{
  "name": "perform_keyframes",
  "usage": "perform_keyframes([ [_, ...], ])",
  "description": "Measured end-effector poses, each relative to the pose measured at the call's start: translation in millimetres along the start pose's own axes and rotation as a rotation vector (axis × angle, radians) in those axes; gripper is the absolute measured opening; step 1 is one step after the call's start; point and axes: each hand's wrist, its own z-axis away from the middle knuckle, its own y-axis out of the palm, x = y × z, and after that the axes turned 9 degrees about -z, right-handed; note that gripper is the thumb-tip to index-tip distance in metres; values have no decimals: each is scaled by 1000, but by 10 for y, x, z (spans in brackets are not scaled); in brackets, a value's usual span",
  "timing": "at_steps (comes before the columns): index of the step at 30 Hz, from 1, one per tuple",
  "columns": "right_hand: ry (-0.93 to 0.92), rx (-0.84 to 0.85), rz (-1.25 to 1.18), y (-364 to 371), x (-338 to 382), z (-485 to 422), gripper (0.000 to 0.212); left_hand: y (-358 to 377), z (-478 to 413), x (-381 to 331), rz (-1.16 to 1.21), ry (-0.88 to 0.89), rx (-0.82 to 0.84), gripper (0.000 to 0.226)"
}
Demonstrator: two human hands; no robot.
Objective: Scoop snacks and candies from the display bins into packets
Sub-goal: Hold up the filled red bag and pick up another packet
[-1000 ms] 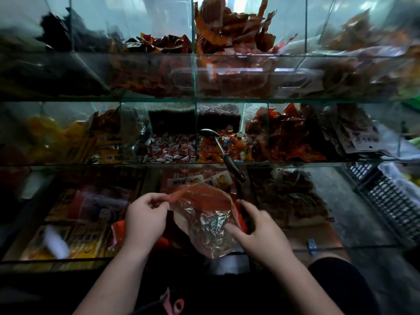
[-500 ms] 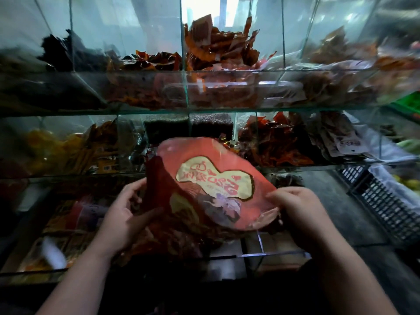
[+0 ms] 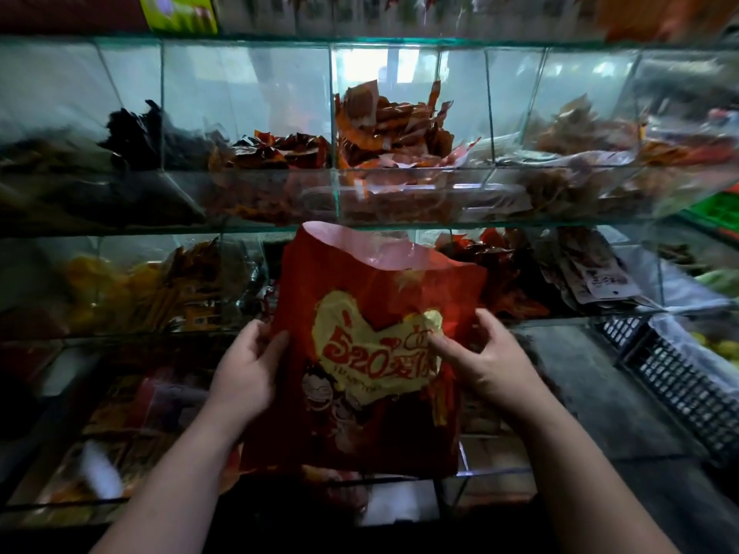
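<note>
Both forearms reach fwd. Left hand grips the red packet by its left edge, thumb in front. Right hand pinches the right side, thumb on the yellow heart print. Packet stands upright in front of the glass bins, mouth up, pink inside showing. 0.5 s ago it was tilted & bowed.

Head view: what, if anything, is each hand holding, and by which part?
Both hold the red packet: left hand grips its left edge, right hand pinches its right edge.
</note>
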Motion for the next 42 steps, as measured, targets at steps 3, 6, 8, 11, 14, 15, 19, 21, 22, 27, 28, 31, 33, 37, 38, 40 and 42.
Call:
perform_keyframes([
  [3, 37, 38, -194, 51, -174, 6, 41, -51, 37, -18, -49, 27, -72, 23],
  [6, 15, -70, -277, 86, -195, -25, 35, -115, 11, -90, -99, -29, -110, 19],
  [8, -25, -177, -214, 70, -195, -74, 27, -179, -4, -96, -190, -14, -136, 23],
  [11, -22, -271, -82, 1, -227, -169, 23, -268, -9, -59, -342, 0, -152, 32],
  [14, 39, -305, -17, -41, -313, -245, 33, -208, 36, 36, -390, -83, -164, 32],
  [15, 78, -296, -11, -53, -358, -243, 36, -170, 64, 80, -390, -119, -176, 31],
  [19, 266, 7, -239, -104, -514, -20, 47, -92, 184, 157, -309, -205, -274, 31],
  [21, 231, 28, -296, -146, -505, 64, 47, -112, 184, 46, -292, -152, -289, 30],
  [22, 193, -1, -320, -176, -468, 75, 45, -118, 175, -51, -247, -106, -284, 29],
  [27, 151, -51, -394, -337, -284, 16, 41, -125, 104, -425, -61, -79, 180, 23],
  [28, 174, -53, -381, -341, -289, 25, 39, -100, 111, -374, -143, -77, 229, 24],
  [31, 294, -25, -396, -292, -415, 113, 33, -17, 234, -79, -140, -162, 188, 20],
  [33, 339, 4, -426, -276, -555, 195, 27, -24, 357, 175, -136, -218, 164, 21],
  [37, 400, 69, -482, -289, -792, 338, 28, -146, 479, 564, -91, -374, 143, 30],
  [38, 433, 88, -475, -277, -847, 366, 27, -177, 471, 639, -46, -409, 140, 29],
  [40, 480, 99, -445, -257, -950, 394, 23, -232, 479, 735, 57, -467, 180, 26],
  [42, 504, 70, -498, -259, -1061, 392, 27, -262, 501, 773, 105, -458, 234, 21],
])
